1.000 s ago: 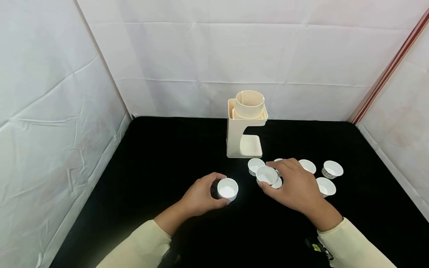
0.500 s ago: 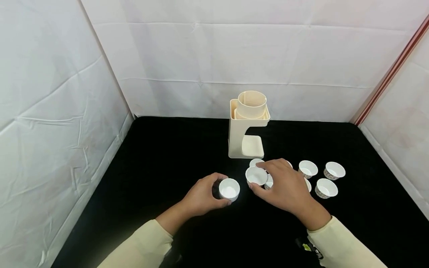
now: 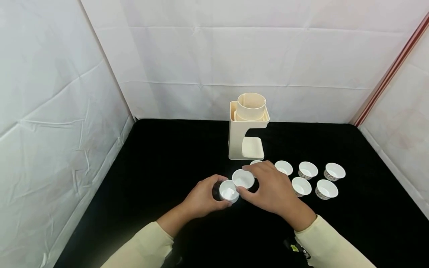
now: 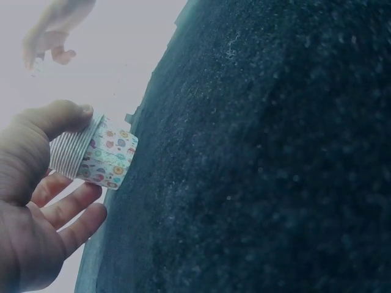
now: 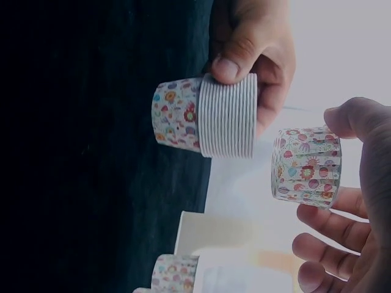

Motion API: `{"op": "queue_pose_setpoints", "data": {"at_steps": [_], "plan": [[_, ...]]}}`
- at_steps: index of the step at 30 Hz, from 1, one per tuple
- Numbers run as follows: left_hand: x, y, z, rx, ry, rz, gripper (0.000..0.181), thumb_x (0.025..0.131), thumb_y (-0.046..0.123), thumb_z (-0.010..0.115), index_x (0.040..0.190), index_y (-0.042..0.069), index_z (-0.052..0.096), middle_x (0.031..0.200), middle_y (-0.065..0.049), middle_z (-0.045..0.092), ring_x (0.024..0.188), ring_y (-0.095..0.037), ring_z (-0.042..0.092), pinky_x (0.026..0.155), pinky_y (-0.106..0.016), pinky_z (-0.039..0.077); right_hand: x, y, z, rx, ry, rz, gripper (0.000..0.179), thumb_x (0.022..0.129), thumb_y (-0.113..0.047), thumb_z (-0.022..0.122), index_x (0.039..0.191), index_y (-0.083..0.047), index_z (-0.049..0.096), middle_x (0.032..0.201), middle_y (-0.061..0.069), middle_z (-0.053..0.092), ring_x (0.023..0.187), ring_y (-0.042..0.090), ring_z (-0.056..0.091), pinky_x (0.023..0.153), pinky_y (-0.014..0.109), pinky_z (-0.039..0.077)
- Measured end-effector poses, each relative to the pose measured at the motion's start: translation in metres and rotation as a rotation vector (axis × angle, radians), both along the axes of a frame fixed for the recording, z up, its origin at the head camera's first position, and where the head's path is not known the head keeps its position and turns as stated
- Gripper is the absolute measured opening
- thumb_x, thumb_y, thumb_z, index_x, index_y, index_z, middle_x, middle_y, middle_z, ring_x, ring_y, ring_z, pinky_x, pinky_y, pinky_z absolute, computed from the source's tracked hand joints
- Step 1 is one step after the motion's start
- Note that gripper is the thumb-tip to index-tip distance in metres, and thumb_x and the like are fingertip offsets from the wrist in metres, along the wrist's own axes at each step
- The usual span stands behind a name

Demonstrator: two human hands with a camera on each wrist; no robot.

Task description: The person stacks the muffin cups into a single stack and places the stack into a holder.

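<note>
My left hand (image 3: 201,195) grips a nested stack of paper baking cups (image 5: 229,122), white inside with a colourful print outside. The stack stands upright close over the black tabletop. Between thumb and fingertips, my right hand (image 3: 273,191) holds a single paper baking cup (image 3: 243,179) of the same print. This cup is just above and to the right of the stack, overlapping its rim in the head view. Beyond my right hand stand several more baking cups (image 3: 308,169) in two loose rows, one partly hidden by that hand.
A cream stand (image 3: 236,139) with a round holder (image 3: 251,107) on top and a small tray (image 3: 253,147) at its base stands at the back. White cloth walls (image 3: 201,56) enclose the black table (image 3: 174,149) at the back and both sides.
My right hand has moved left with the single baking cup, up to the stack. The cups behind it have come more into sight. My left hand and its stack have stayed nearly still.
</note>
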State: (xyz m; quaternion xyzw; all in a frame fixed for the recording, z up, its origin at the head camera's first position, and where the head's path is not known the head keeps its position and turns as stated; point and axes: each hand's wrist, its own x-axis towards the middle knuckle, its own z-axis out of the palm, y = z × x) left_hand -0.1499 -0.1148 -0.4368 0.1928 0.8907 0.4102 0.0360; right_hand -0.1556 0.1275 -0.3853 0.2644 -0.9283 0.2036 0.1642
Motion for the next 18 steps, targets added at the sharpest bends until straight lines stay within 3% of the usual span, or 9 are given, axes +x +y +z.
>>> {"op": "queue_pose_setpoints", "data": {"at_steps": [12, 18], "plan": [[0.0, -0.002, -0.002, 0.024, 0.022, -0.023, 0.062, 0.08, 0.025, 0.09, 0.13, 0.01, 0.059, 0.116, -0.001, 0.065, 0.096, -0.013, 0.065, 0.08, -0.024, 0.058, 0.001, -0.015, -0.006, 0.009, 0.021, 0.021, 0.055, 0.08, -0.057, 0.08, 0.121, -0.02, 0.073, 0.114, -0.007, 0.07, 0.108, 0.016, 0.06, 0.064, 0.038, 0.056], [0.001, -0.002, -0.002, 0.036, 0.009, -0.022, 0.06, 0.081, 0.026, 0.089, 0.13, 0.009, 0.059, 0.118, -0.001, 0.066, 0.098, -0.012, 0.065, 0.081, -0.023, 0.058, 0.002, -0.021, -0.01, -0.007, 0.021, 0.04, 0.053, 0.079, -0.054, 0.082, 0.12, -0.02, 0.073, 0.114, -0.007, 0.07, 0.107, 0.014, 0.061, 0.067, 0.036, 0.057]]}}
